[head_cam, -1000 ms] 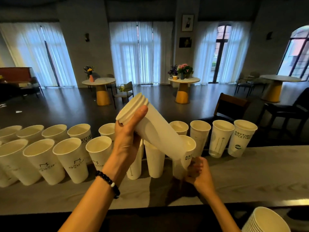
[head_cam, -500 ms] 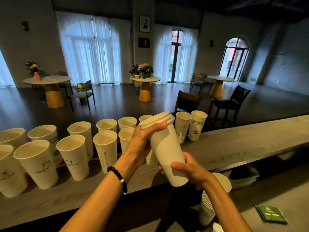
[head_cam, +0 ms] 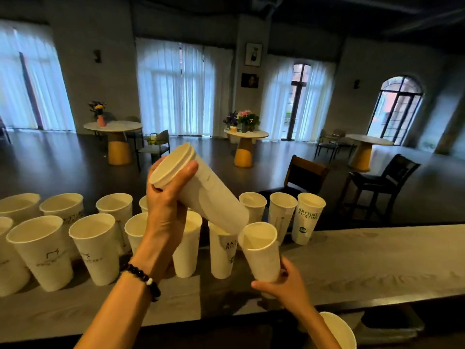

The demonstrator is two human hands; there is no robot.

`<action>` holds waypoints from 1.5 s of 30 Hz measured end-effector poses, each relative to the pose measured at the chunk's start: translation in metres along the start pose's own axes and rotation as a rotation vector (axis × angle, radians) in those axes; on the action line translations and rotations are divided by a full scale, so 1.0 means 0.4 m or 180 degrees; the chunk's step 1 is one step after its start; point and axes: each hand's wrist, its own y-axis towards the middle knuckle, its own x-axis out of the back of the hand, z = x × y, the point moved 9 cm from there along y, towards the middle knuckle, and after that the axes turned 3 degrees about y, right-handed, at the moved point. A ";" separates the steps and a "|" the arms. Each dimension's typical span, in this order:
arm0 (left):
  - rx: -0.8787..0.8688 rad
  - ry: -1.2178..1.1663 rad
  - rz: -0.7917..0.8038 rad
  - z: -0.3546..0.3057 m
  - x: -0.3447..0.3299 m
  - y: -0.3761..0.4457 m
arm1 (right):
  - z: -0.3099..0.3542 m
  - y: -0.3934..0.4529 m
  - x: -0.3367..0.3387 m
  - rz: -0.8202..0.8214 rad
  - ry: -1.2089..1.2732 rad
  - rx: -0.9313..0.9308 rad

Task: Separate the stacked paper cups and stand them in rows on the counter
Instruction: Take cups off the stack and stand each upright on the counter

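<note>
— What is the left hand [head_cam: 167, 212] doing?

— Its grip is wrapping round the rim end of the stack of cups [head_cam: 201, 191], thumb over the rims. The stack is tilting, rims up and to the left, its base pointing down at the single cup [head_cam: 261, 250].

— And the single cup?

— The right hand [head_cam: 285, 285] is pinching it near its bottom, fingers curled round the lower wall. The cup is standing mouth up, leaning a little, just under the base of the stack; I cannot tell whether the two are touching, or whether it is resting on the table [head_cam: 377, 263].

— Where are the other cups?

— The rows of cups [head_cam: 95, 248] are standing on the table to the left of the single cup and behind it. The printed cup [head_cam: 308, 217] is standing behind it to the right. Another stack [head_cam: 339, 331] is showing below the table edge, nearer than the single cup.
</note>
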 end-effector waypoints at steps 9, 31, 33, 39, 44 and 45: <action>0.0241 -0.0001 -0.0082 0.064 -0.023 -0.024 | -0.085 0.191 -0.022 0.0038 0.0187 -0.0379; 0.1161 0.0563 0.1578 0.365 -0.455 -0.157 | 0.108 0.048 0.247 0.0997 0.1309 0.0294; 0.1128 0.0629 0.1507 0.373 -0.459 -0.156 | 0.105 0.041 0.245 0.1073 0.0838 0.0193; 0.0557 0.1012 0.1443 0.350 -0.451 -0.142 | 0.120 0.054 0.247 0.0964 0.0383 0.0432; 0.0085 0.1605 0.1509 0.318 -0.438 -0.121 | 0.100 0.086 0.240 0.0784 0.0207 0.0422; -0.0043 0.1812 0.1544 0.311 -0.436 -0.118 | 0.098 0.090 0.244 0.0719 0.0131 0.0437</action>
